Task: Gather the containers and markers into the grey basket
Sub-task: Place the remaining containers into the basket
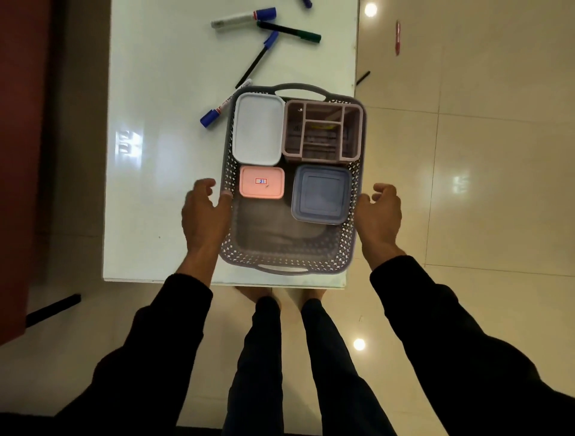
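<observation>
The left hand and right hand, fingers loosely spread and holding nothing, flank the grey basket at frame centre, the left thumb touching its rim. Four containers already sit inside. Several markers remain on the table toward the upper frame, so that part seems undone.

The top edge cuts off a blue marker; the pink box's label is unreadable.

Office-like room, glossy white table, whiteboard markers, polished cream floor tiles
</observation>
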